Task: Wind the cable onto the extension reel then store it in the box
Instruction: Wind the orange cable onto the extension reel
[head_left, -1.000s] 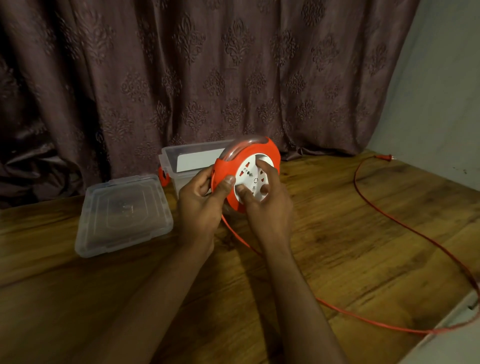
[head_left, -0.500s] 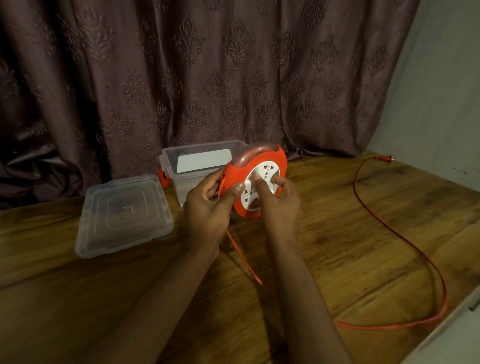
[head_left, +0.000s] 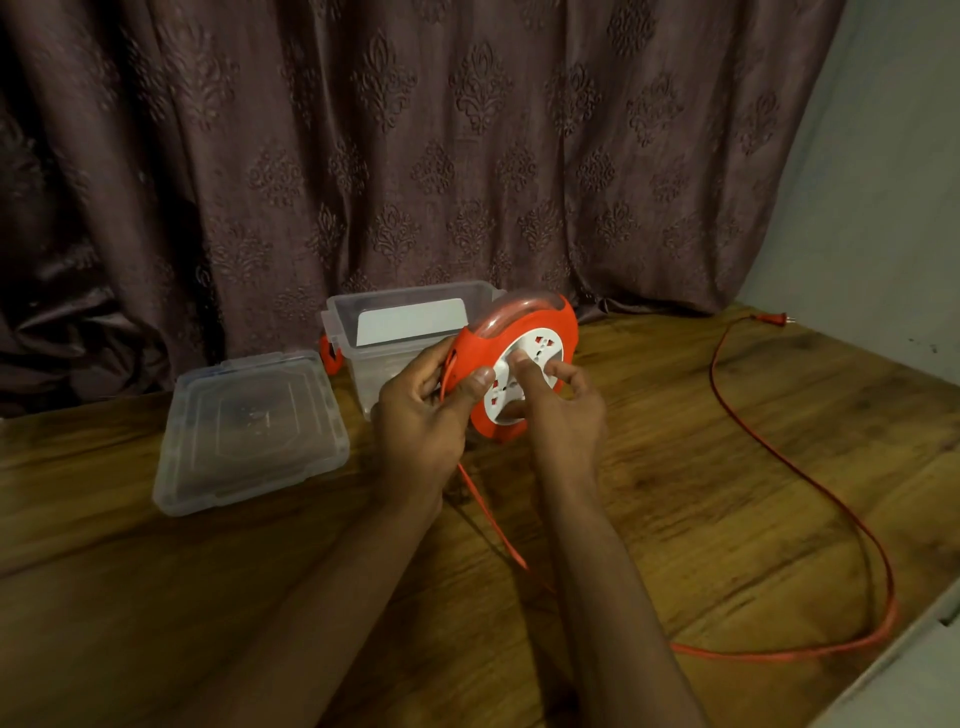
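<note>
Reel held in both hands above the table

Reel (head_left: 519, 358) sits upright between the two hands, lifted off the wooden table (head_left: 727, 441), its white socket face turned toward the person. Left hand (head_left: 421, 415) clasps the orange rim from the left, thumb pressed on the front edge and fingers wrapped behind. Right hand (head_left: 563, 410) rests on the white face, its thumb and forefinger pressing the disc while the other fingers curl loosely below; it presses rather than clasps. Cable (head_left: 810, 478) leaves the reel at the left hand's side, drops under that palm to the table, runs toward the person between the forearms, then sweeps out in a wide loop to the right of the grip. Its plug (head_left: 774, 319) lies far right, near the wall. Just behind the reel stands the clear box (head_left: 363, 332), open. Lid (head_left: 249, 431) lies flat left of the left hand.
</note>
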